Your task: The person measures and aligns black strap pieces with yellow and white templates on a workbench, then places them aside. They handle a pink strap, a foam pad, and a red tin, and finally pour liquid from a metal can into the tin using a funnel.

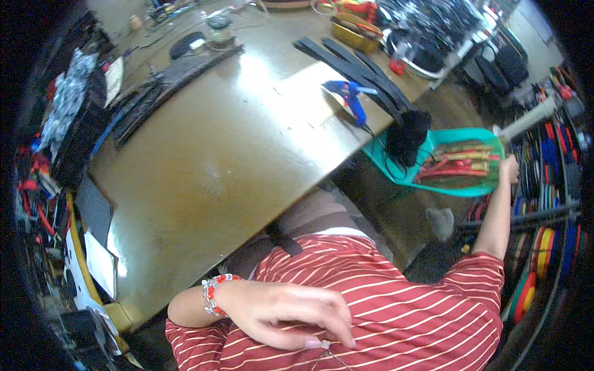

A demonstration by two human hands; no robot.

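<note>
At the right, my right hand point(509, 170) reaches out with its fingers closed over the far right rim of a green plastic basket point(405, 178). Inside the basket lie several red and tan strips point(458, 167), slightly blurred. A black, stringy bundle point(408, 139) hangs over the basket's left end by the table corner. My left hand point(291, 312), with a red and clear beaded bracelet point(213, 294) on its wrist, is held before my striped shirt. Its fingers are loosely curved and apart. Beside the thumb tip is a small necklace pendant point(326, 344); I cannot tell whether they touch.
A blue glue gun point(349, 99) lies on a pale sheet point(303, 93) on the brown table point(185, 179). Black strips point(352, 68) stretch toward the table's right edge. Behind stand a yellow basket point(356, 34) and a heap of shiny black packets point(427, 28). Shelves of colourful rolls point(544, 161) line the right.
</note>
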